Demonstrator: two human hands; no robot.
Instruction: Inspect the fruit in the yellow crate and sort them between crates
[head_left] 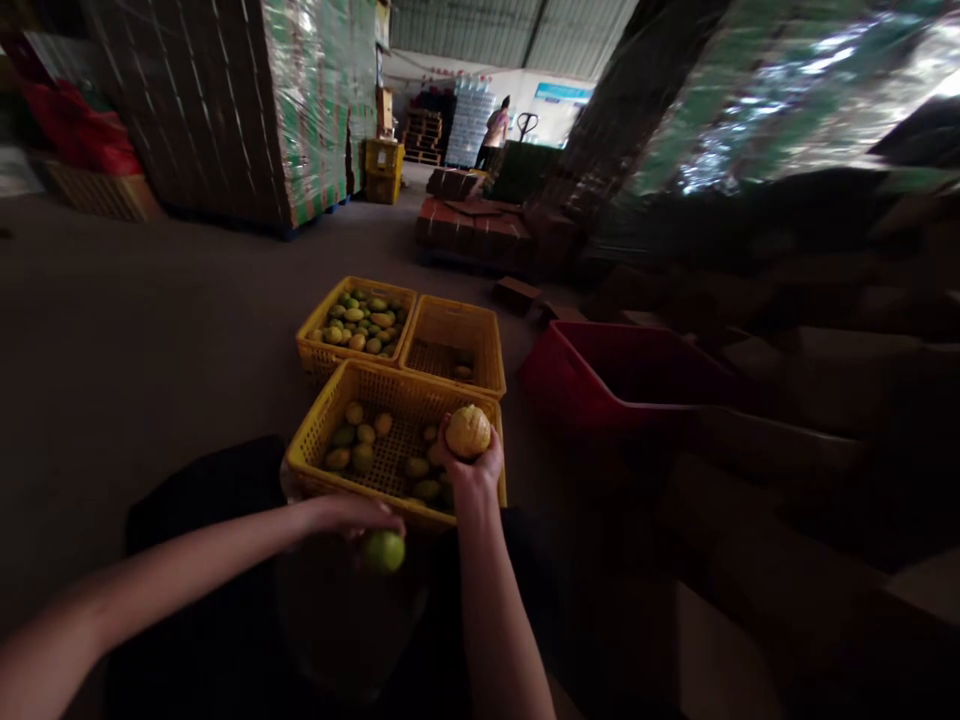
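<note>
My left hand (360, 515), slightly blurred, is closed around a smooth green fruit (384, 552) just in front of the nearest yellow crate (315, 440). Palm up, my right hand (480, 465) holds a round, pale yellow fruit (468, 432) with a rough, wrinkled surface and a ragged top. I cannot tell whether that is a wrapping or its skin. It is raised over the right side of the same crate. Inside this crate lie loose green-yellow fruits (363, 458) at the left and more greenish fruits (426, 490) at the right, partly hidden by my right hand.
Behind stand a yellow crate full of fruit (360, 318) and another yellow crate (491, 340) with a few fruits. A red bin (547, 370) is at the right, beside dim cardboard. Wrapped pallet stacks (225, 110) rise behind; a person (495, 130) stands far back.
</note>
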